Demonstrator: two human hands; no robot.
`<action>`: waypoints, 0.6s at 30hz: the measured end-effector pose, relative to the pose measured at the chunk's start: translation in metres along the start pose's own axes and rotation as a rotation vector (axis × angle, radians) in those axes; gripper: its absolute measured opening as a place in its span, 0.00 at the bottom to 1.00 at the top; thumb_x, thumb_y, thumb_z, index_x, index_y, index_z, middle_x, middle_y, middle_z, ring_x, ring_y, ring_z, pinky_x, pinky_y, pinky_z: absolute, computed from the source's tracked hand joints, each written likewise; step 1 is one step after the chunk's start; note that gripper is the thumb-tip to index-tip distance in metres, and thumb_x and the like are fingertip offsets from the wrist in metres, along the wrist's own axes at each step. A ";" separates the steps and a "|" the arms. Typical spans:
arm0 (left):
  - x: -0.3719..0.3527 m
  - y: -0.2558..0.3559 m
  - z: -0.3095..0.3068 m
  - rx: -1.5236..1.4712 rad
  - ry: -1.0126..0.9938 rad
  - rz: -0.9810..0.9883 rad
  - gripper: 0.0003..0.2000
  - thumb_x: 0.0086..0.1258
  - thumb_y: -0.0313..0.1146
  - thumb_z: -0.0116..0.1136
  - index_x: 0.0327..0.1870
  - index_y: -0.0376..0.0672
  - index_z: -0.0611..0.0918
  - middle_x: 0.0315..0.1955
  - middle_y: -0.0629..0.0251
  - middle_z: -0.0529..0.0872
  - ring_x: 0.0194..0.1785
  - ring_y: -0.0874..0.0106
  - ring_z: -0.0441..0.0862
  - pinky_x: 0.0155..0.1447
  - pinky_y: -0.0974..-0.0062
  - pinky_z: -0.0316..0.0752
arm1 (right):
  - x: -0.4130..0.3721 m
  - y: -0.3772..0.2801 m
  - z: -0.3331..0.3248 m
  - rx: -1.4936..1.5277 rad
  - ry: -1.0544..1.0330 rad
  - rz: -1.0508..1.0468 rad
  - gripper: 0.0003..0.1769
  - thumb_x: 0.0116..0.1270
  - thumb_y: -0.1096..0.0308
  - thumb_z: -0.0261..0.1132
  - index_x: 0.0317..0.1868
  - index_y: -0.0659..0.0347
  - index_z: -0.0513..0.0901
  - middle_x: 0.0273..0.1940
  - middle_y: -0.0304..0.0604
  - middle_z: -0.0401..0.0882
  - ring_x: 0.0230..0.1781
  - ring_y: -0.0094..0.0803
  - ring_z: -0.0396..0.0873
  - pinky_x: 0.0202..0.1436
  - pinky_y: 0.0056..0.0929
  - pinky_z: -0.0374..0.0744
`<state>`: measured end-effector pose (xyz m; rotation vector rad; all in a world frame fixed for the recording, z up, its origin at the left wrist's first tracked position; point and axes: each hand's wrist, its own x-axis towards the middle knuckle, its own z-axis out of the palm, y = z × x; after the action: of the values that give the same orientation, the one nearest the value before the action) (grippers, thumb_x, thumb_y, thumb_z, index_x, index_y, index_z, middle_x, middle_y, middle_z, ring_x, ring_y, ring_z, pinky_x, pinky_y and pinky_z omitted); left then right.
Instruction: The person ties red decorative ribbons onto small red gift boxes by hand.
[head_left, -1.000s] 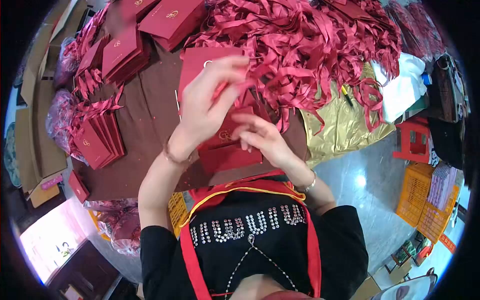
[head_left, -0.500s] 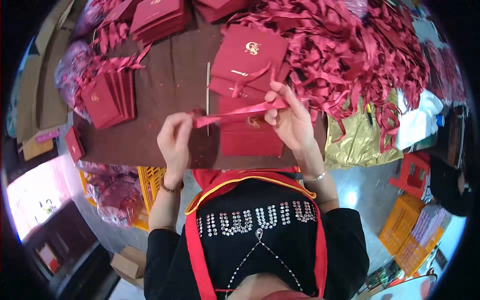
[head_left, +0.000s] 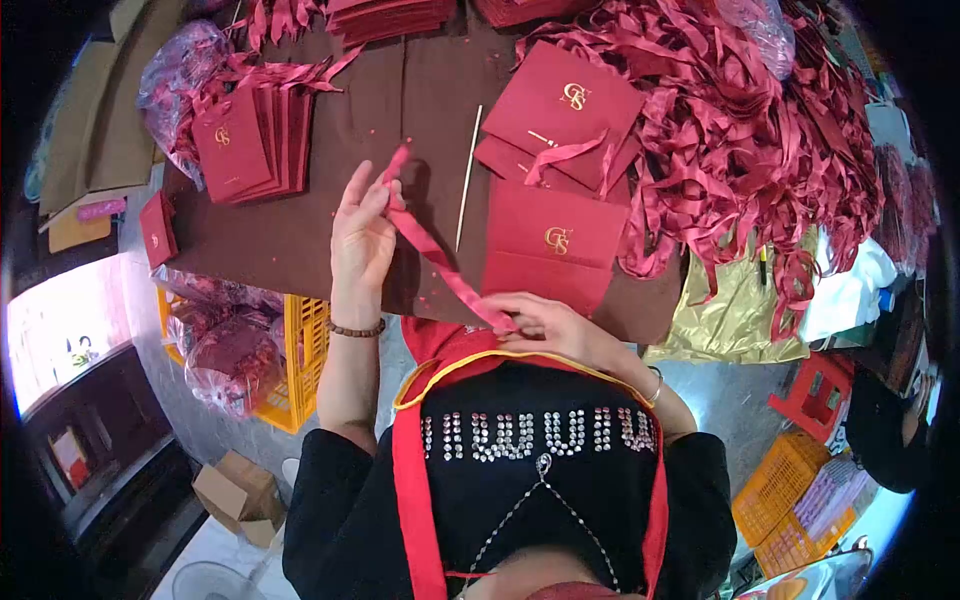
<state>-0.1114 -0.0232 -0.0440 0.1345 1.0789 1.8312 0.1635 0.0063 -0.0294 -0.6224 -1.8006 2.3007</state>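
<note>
Left hand (head_left: 362,235) is raised over the counter (head_left: 300,250), thumb and fingers closed on the upper end of a red ribbon (head_left: 437,262). Right hand (head_left: 548,325) sits low at the counter's near edge and pinches the ribbon's lower end. The ribbon runs taut on a diagonal between both hands, just left of a flat red paper bag (head_left: 555,245) with a gold logo. A thin pale stick (head_left: 467,180) lies on the brown cloth between the left hand and the bag. A second bag (head_left: 575,100) lies behind, with ribbon trailing off it. A big heap of loose ribbons (head_left: 745,130) is at the right, a fanned stack of bags (head_left: 250,145) at the far left. Gold foil sheet (head_left: 730,315) hangs off the right edge. Yellow crate (head_left: 290,370) sits below the counter.
</note>
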 end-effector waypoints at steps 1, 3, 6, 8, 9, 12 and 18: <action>0.001 0.002 -0.003 -0.088 -0.108 -0.084 0.25 0.64 0.18 0.56 0.62 0.37 0.66 0.49 0.55 0.77 0.46 0.70 0.78 0.52 0.73 0.76 | -0.002 -0.012 -0.002 0.002 0.004 0.002 0.24 0.64 0.65 0.65 0.60 0.61 0.73 0.50 0.49 0.78 0.47 0.30 0.80 0.51 0.28 0.76; -0.001 0.003 -0.003 -0.111 -0.158 -0.116 0.23 0.64 0.20 0.56 0.61 0.37 0.68 0.46 0.57 0.79 0.44 0.70 0.79 0.50 0.75 0.76 | -0.009 -0.046 -0.013 -0.113 -0.007 0.217 0.29 0.62 0.72 0.66 0.64 0.63 0.68 0.56 0.46 0.75 0.44 0.27 0.80 0.47 0.23 0.79; -0.003 0.003 -0.006 0.041 -0.245 -0.183 0.21 0.64 0.19 0.56 0.59 0.37 0.72 0.43 0.60 0.81 0.41 0.72 0.80 0.46 0.78 0.77 | -0.009 -0.041 -0.035 -0.310 0.267 0.018 0.21 0.61 0.72 0.66 0.56 0.61 0.77 0.43 0.41 0.81 0.29 0.18 0.76 0.34 0.16 0.75; -0.009 0.001 0.000 0.238 -0.242 -0.184 0.19 0.64 0.19 0.54 0.57 0.37 0.74 0.41 0.60 0.82 0.39 0.72 0.81 0.44 0.78 0.78 | -0.003 -0.048 -0.048 -0.449 0.476 -0.038 0.16 0.63 0.73 0.65 0.52 0.62 0.80 0.39 0.40 0.80 0.28 0.18 0.73 0.33 0.15 0.72; -0.013 0.000 0.005 0.237 -0.241 -0.186 0.19 0.64 0.19 0.54 0.57 0.37 0.74 0.41 0.60 0.82 0.39 0.72 0.81 0.44 0.78 0.78 | 0.000 -0.052 -0.052 -0.522 0.553 -0.081 0.14 0.63 0.73 0.64 0.50 0.62 0.80 0.38 0.39 0.80 0.28 0.19 0.72 0.33 0.16 0.71; -0.025 -0.006 0.029 0.333 -0.312 -0.250 0.18 0.64 0.20 0.52 0.57 0.34 0.74 0.43 0.61 0.82 0.40 0.72 0.83 0.43 0.78 0.79 | 0.017 -0.045 -0.061 -0.761 0.649 -0.225 0.13 0.63 0.74 0.63 0.49 0.61 0.80 0.40 0.44 0.80 0.31 0.31 0.76 0.35 0.22 0.74; -0.026 -0.025 0.042 0.385 -0.395 -0.289 0.19 0.62 0.17 0.48 0.56 0.32 0.74 0.44 0.58 0.82 0.38 0.75 0.81 0.40 0.80 0.77 | 0.033 -0.046 -0.061 -1.383 0.743 -0.209 0.18 0.56 0.58 0.68 0.46 0.55 0.82 0.50 0.35 0.77 0.50 0.36 0.72 0.50 0.36 0.68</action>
<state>-0.0592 -0.0146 -0.0283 0.5185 1.0889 1.2580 0.1529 0.0847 -0.0048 -1.1019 -2.4995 0.2507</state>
